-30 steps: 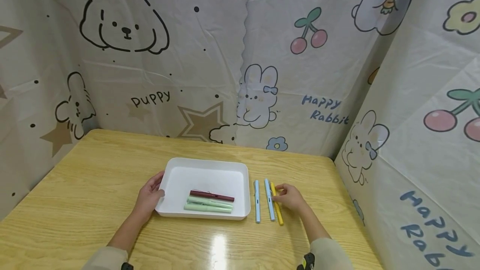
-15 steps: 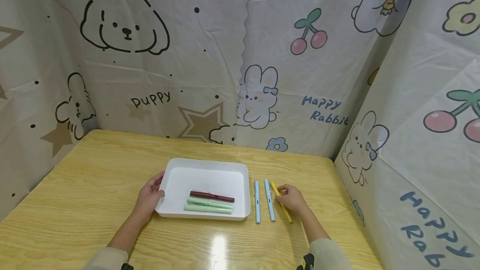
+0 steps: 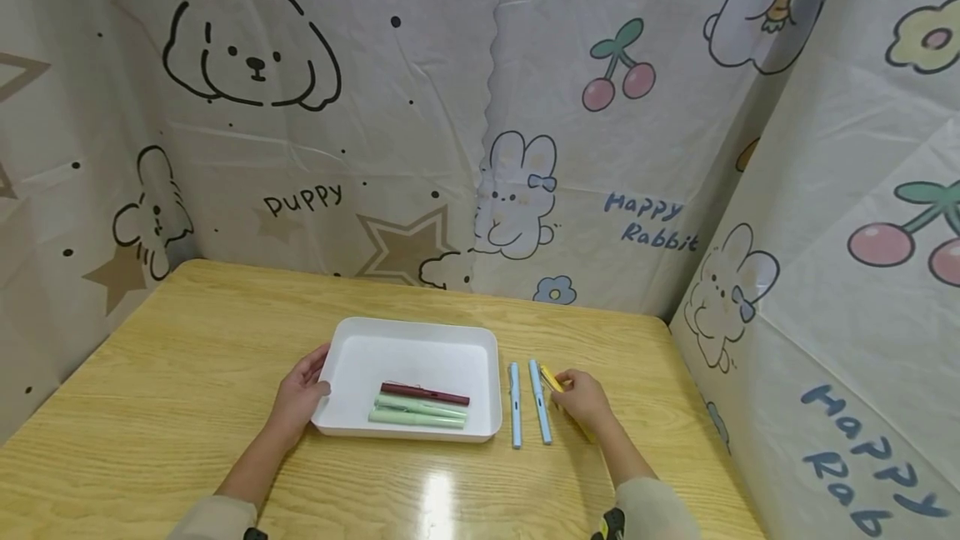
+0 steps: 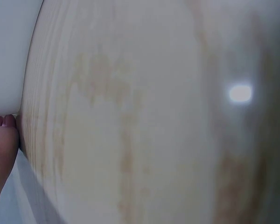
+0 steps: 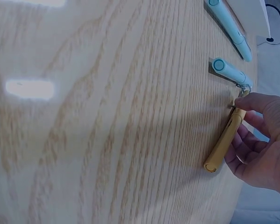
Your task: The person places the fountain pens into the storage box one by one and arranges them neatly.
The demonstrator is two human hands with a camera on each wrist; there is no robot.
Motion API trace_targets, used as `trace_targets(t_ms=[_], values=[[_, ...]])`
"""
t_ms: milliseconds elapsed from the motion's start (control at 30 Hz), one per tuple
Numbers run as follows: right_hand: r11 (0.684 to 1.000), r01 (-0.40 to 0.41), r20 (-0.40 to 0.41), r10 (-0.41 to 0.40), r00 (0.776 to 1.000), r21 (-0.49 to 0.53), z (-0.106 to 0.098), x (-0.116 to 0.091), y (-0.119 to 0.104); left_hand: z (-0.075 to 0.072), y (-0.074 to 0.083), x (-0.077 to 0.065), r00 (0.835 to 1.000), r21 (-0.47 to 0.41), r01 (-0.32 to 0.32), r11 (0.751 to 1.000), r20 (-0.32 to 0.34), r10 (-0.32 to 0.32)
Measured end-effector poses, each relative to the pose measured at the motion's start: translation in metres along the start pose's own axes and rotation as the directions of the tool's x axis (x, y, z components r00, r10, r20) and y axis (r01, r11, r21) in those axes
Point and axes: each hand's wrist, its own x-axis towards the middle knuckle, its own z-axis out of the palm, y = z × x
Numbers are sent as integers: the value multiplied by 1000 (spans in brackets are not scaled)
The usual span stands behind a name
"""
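My left hand [image 3: 295, 400] holds the left end of a white tray [image 3: 405, 433], its thumb at the rim. Inside lie a maroon pen [image 3: 426, 394] and two light green pens [image 3: 416, 419] side by side. Right of the tray, two light blue pens [image 3: 515, 407] are laid roughly parallel on the table. With thumb and fingers my right hand [image 3: 585, 398] pinches a yellow pen [image 5: 224, 142] near its clip end. In the right wrist view this pen slants, its upper end close to the nearer blue pen [image 5: 229, 71]. The head view hides its lower part behind the hand.
Everything stands on a light wood table [image 3: 225, 323], with a glare spot near the front. A printed cloth [image 3: 420, 107] with cartoon animals hangs behind it and along the sides.
The yellow pen's near end has swung right, away from the blue pens, with my right hand pinching it. My left hand and the tray have stayed in place.
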Motion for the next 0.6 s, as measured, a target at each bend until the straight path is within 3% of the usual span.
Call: trace_targets(t_ms=[600], values=[[998, 39, -9, -40, 999, -49, -8, 3, 3, 0, -1, 1, 1000, 8, -2, 1000, -10, 2]])
